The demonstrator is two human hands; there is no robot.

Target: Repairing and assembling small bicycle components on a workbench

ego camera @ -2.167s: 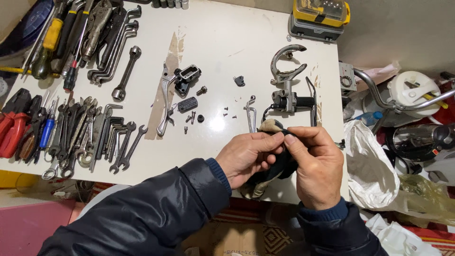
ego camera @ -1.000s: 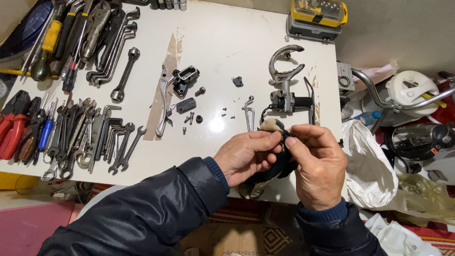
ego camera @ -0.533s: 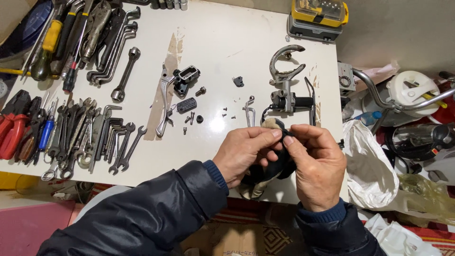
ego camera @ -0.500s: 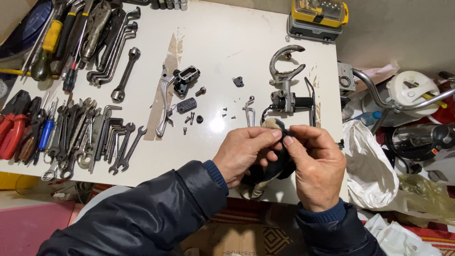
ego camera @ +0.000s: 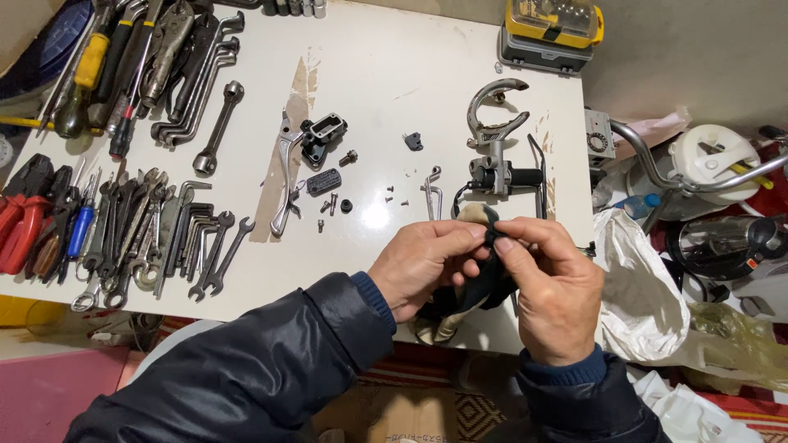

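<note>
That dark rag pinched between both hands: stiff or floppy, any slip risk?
Likely floppy: the dark rag droops below the left hand and right hand, folding on itself. Probably light, since fingertips alone hold it. Slip seems unlikely; it looks like soft cloth, though its surface is hard to see.

Bench [ego camera: 394,74]: white w/ a brown scuffed streak. Rag [ego camera: 484,283]: black & dirty cream, btwn the hands. Jacket sleeves [ego camera: 271,369]: dark navy, blue knit cuffs. Spanners [ego camera: 148,238]: grey steel. Pliers [ego camera: 20,221]: red grips. Screwdriver [ego camera: 80,231]: blue handle. Bit case [ego camera: 552,31]: yellow & grey. Brake lever [ego camera: 283,176]: silver, black reservoir. Plastic bag [ego camera: 640,287]: white.
</note>
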